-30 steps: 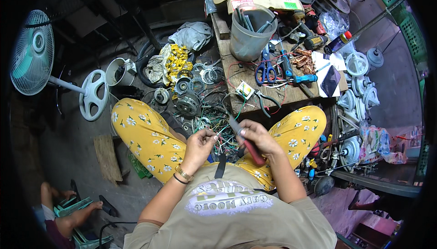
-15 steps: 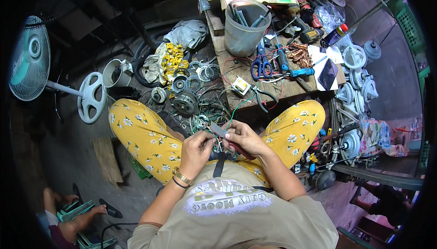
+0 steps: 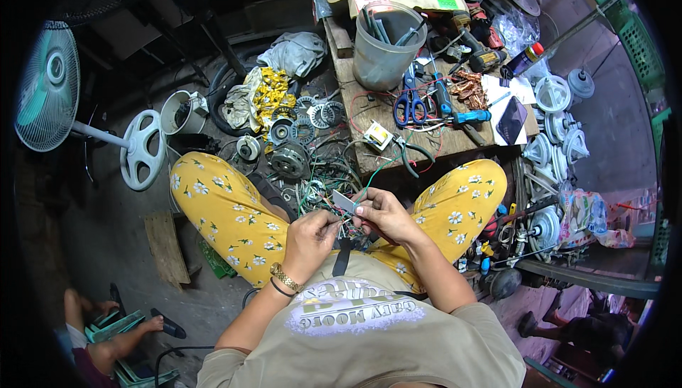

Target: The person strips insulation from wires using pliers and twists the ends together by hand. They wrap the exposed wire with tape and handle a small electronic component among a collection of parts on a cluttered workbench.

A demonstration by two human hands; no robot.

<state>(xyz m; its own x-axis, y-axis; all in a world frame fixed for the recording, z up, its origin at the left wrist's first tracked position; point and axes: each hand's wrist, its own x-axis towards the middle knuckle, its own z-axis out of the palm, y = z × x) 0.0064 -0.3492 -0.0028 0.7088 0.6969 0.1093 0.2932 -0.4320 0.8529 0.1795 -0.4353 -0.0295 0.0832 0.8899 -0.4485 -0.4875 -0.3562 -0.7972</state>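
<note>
Above my lap, my left hand point(image 3: 312, 237) pinches the end of a thin wire between thumb and fingers. Close beside it, my right hand point(image 3: 386, 216) is closed on a knife with a flat grey blade point(image 3: 344, 201), which points up and left, away from me. Its handle is hidden by the hand. A thin green wire point(image 3: 369, 177) runs from near the right fingers toward the table. Below and beyond the hands lies a tangle of coloured wires point(image 3: 316, 193).
Ahead is a wooden table point(image 3: 366, 157) with pliers point(image 3: 412, 155), blue-handled scissors point(image 3: 410, 107), a small transformer point(image 3: 377, 135) and a plastic bucket point(image 3: 387, 54). Metal motor parts point(image 3: 290, 159) lie on the floor. A standing fan point(image 3: 53, 83) is left; white fan parts point(image 3: 550, 146) stand right.
My left hand has moved slightly right and turned, its knuckles now more toward me. The blade has shifted a little right, and its red handle no longer shows below my right hand.
</note>
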